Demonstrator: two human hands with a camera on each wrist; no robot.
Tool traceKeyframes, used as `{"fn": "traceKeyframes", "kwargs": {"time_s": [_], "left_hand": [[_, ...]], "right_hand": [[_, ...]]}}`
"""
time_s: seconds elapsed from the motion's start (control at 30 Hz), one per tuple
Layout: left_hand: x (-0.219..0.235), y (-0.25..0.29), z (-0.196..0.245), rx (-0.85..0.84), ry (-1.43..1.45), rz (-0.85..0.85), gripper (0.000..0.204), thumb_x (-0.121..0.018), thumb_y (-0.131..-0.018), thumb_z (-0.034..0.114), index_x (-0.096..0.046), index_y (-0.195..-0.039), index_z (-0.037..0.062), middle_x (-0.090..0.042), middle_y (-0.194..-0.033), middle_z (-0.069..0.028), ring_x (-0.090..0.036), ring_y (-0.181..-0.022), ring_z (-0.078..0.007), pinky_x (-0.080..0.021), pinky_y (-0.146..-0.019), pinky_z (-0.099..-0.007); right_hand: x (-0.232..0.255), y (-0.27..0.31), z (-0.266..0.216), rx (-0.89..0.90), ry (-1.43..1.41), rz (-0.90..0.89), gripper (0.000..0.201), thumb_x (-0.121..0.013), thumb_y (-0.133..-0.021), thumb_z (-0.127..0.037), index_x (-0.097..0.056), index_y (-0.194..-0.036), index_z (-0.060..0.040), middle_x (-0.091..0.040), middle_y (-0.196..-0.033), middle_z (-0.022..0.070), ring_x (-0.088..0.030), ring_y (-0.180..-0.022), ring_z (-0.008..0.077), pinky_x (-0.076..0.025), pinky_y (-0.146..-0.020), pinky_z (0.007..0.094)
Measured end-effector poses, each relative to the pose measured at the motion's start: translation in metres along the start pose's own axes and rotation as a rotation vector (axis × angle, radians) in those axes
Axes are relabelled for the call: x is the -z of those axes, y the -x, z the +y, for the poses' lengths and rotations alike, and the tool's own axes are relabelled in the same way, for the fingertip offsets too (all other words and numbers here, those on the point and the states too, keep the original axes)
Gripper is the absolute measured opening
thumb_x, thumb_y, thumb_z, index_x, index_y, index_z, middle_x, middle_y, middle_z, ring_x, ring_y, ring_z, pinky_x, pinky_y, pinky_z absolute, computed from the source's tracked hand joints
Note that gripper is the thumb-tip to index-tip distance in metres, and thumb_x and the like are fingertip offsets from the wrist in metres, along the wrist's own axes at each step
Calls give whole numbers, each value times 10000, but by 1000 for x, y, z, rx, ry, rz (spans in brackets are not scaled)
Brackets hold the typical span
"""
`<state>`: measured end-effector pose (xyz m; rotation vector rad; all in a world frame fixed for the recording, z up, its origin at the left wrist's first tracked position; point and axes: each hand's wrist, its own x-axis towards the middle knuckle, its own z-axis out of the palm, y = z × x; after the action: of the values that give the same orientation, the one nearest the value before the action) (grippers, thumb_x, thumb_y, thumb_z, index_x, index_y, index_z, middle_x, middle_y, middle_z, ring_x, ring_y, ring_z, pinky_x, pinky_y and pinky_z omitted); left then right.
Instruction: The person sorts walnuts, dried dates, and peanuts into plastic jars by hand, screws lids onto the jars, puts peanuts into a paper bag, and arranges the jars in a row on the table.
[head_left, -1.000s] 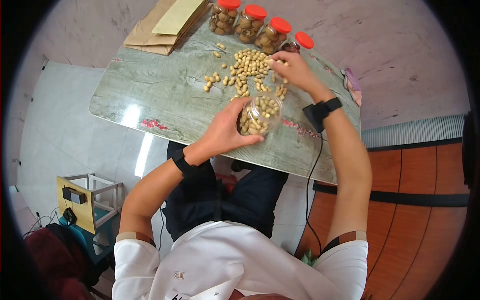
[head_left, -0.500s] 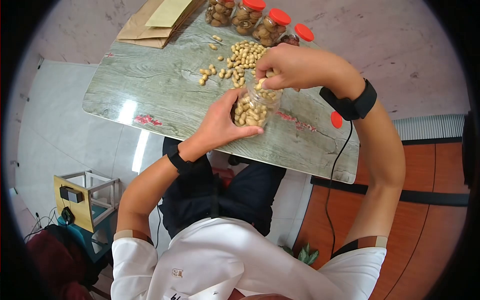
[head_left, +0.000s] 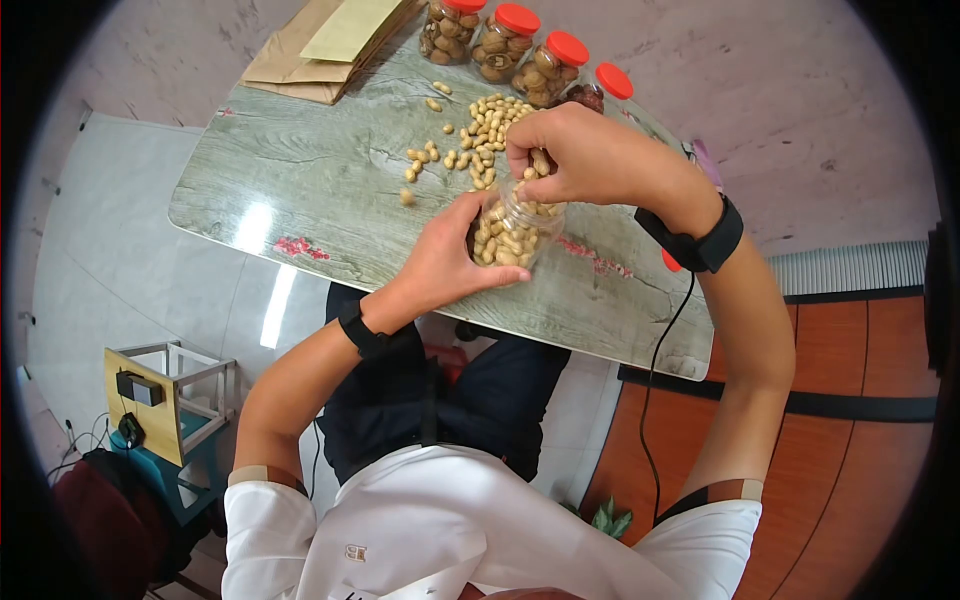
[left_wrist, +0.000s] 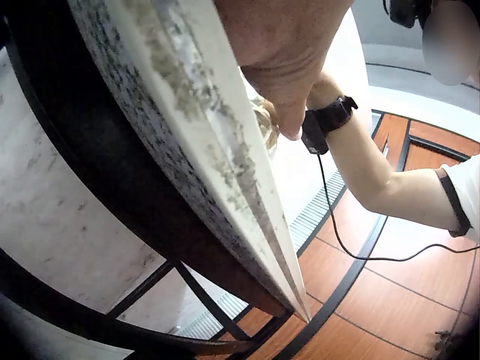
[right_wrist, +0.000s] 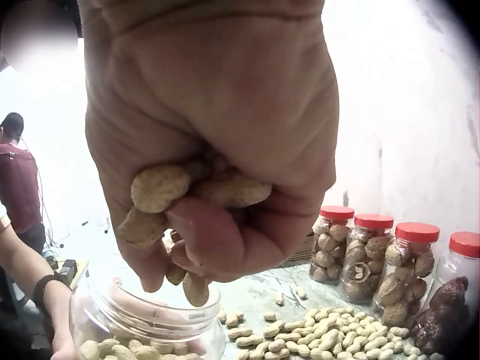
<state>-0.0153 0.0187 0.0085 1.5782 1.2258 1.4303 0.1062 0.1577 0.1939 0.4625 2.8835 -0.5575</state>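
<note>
My left hand (head_left: 440, 258) grips a clear plastic jar (head_left: 497, 243) near the table's front edge, thumb along its near side. The jar is partly filled with unshelled peanuts and has no lid on. Above its mouth, my right hand (head_left: 575, 150) holds several peanuts (right_wrist: 160, 187) in curled fingers. In the right wrist view, some of them stick out between the fingers over the jar's threaded rim (right_wrist: 154, 309). Beyond the jar, a loose pile of peanuts (right_wrist: 330, 334) lies on the table. A lone peanut (head_left: 407, 197) is left of the jar.
Along the back stand red-lidded jars, some of walnuts (head_left: 497, 50) and one of dark dried fruit (right_wrist: 441, 315). Brown paper bags (head_left: 300, 75) lie at the back left. A red lid (head_left: 671, 261) shows beside my right wrist. From that wrist hangs a black cable (head_left: 648, 420).
My right hand has moved from the peanut pile to over the jar's mouth, carrying peanuts. A lone peanut now shows on the table left of the jar. My left hand keeps hold of the jar.
</note>
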Motion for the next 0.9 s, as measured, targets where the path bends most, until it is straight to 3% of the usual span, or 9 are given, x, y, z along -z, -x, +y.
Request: {"fn": "traceKeyframes", "kwargs": {"time_s": [0.17, 0.33, 0.47, 0.53, 0.57, 0.7, 0.8, 0.87, 0.9], "left_hand": [[-4, -1, -7, -33, 34, 26, 927, -977, -665, 391, -538, -1374, -13, -652, -1233, -180, -676, -1119, -326, -543, -963, -408], [-3, -1, -6, -14, 12, 25, 928, -980, -665, 383, -534, -1372, -20, -652, -1235, -185, -677, -1113, -319, -543, -955, -405], [-1, -1, -3, 3, 2, 15, 926, -979, -668, 386, -532, -1367, -24, -651, -1232, -193, -677, -1102, -323, -543, -943, -404], [1, -1, -1, 16, -7, 5, 927, -979, -667, 389, -532, -1368, -22, -650, -1232, -195, -676, -1107, -328, -543, -944, -406], [1, -1, 0, 29, -17, -8, 928, -978, -667, 392, -532, -1368, -20, -650, -1231, -197, -674, -1111, -334, -542, -945, -407], [-1, 0, -2, -23, -25, 20, 936, -978, -664, 398, -529, -1375, -14, -649, -1236, -199, -670, -1126, -344, -541, -951, -412], [-1, 0, -1, 17, -10, 7, 923, -991, -677, 322, -534, -1416, 9, -655, -1278, -135, -652, -1158, -240, -512, -1005, -370], [-1, -1, -2, -29, -28, 28, 946, -978, -660, 398, -523, -1384, -7, -643, -1251, -201, -660, -1148, -362, -534, -971, -428], [-2, -1, -2, -28, -28, 28, 946, -978, -660, 398, -523, -1384, -7, -643, -1251, -201, -660, -1148, -362, -534, -971, -428]], "right_hand": [[-10, -1, 5, -16, -29, 102, 165, -746, -799, -106, -653, -872, 8, -662, -797, 111, -640, -735, 213, -504, -678, 340], [-43, -7, 5, 45, -124, 575, 138, -692, -853, -110, -657, -907, 12, -682, -835, 116, -646, -757, 202, -512, -700, 323], [-60, -7, 2, 54, -143, 714, 148, -682, -901, -127, -644, -919, 15, -673, -837, 114, -632, -748, 205, -507, -694, 325], [-61, -3, -3, 38, -159, 743, 171, -688, -916, -175, -648, -919, -9, -652, -799, 142, -649, -729, 343, -520, -686, 423], [-63, -2, -3, 38, -159, 739, 171, -688, -916, -175, -648, -919, -9, -652, -799, 142, -649, -729, 343, -520, -686, 423], [-69, 2, -8, 31, -263, 792, 221, -651, -989, -220, -663, -945, -3, -644, -791, 133, -638, -710, 300, -514, -676, 390], [-74, 2, -7, -4, -426, 793, 282, -616, -1032, -268, -676, -975, 2, -637, -779, 101, -624, -699, 218, -505, -666, 351], [-74, 1, -6, -18, -518, 795, 320, -597, -1054, -299, -683, -990, 3, -637, -772, 76, -611, -693, 166, -500, -657, 323], [-72, -1, -6, -46, -668, 796, 357, -575, -1070, -332, -688, -994, -2, -634, -773, 49, -592, -698, 128, -492, -652, 293]]}}
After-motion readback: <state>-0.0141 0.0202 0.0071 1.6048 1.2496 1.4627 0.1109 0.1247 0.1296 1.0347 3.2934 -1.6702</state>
